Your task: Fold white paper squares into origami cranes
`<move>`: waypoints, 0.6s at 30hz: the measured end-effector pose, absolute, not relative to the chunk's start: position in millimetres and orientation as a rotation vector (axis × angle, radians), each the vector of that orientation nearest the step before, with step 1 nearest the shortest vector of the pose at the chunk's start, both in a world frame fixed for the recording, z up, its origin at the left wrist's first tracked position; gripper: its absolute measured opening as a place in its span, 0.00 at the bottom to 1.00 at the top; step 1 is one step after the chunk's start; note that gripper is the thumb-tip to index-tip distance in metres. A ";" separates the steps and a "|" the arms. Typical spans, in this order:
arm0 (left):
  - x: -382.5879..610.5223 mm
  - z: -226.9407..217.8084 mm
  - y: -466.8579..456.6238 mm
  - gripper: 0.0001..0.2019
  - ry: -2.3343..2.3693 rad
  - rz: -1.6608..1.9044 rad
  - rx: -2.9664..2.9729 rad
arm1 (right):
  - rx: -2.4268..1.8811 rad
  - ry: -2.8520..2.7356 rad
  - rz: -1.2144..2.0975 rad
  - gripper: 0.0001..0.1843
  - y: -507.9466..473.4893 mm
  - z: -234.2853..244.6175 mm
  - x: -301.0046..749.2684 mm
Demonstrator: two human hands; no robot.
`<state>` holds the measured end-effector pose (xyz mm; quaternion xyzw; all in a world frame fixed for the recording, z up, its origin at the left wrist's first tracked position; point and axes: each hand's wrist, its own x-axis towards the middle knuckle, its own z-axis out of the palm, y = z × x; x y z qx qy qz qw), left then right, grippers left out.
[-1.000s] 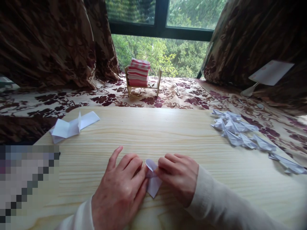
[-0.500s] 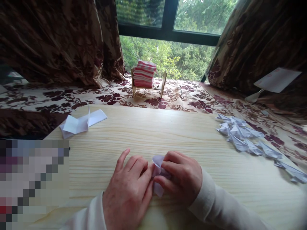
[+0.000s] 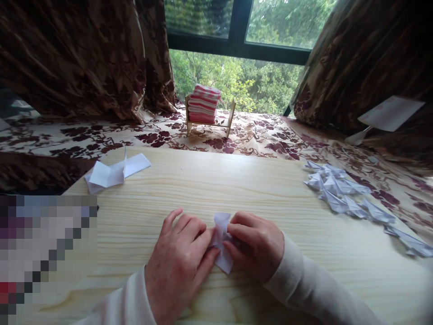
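Note:
A small piece of white paper (image 3: 223, 243), partly folded, lies on the light wooden table (image 3: 237, 189) near its front edge. My left hand (image 3: 181, 266) rests on the paper's left side with fingers pressed against it. My right hand (image 3: 255, 243) pinches the paper's right side, thumb and fingers closed on it. The paper's upper flap stands up between the two hands. Both wrists wear cream sleeves.
Folded white paper sheets (image 3: 113, 171) lie at the table's far left. A row of several folded paper shapes (image 3: 345, 194) runs along the right edge. A small wooden rack with striped cloth (image 3: 204, 108) stands by the window. A blurred patch covers the lower left.
The paper's upper flap has been flattened from a curl into a squarer fold. Both hands stayed on the paper and shifted only slightly.

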<state>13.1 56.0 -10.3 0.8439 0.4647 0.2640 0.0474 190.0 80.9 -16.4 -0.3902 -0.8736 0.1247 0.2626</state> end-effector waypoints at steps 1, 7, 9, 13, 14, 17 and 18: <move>13.9 -9.5 56.5 0.07 1.428 0.823 2.579 | -1.084 -2.352 0.320 0.06 80.9 -16.6 189.1; 17.9 -7.7 58.5 0.11 1.488 0.835 2.658 | -1.062 -2.316 0.200 0.09 77.6 -20.5 184.7; 18.2 -8.0 58.3 0.12 1.501 0.829 2.666 | -1.026 -2.333 0.151 0.09 75.3 -21.6 184.5; 18.9 -8.2 57.3 0.11 1.503 0.821 2.673 | -1.098 -2.309 0.176 0.10 73.5 -20.8 183.2; 19.1 -8.1 57.1 0.11 1.498 0.820 2.679 | -1.138 -2.286 0.210 0.11 74.0 -20.0 182.6; 19.5 -7.2 57.3 0.12 1.505 0.819 2.664 | -1.216 -2.239 0.276 0.13 76.0 -17.9 181.2; 19.6 -6.8 57.7 0.12 1.513 0.811 2.643 | -1.221 -2.240 0.276 0.12 76.6 -17.6 181.1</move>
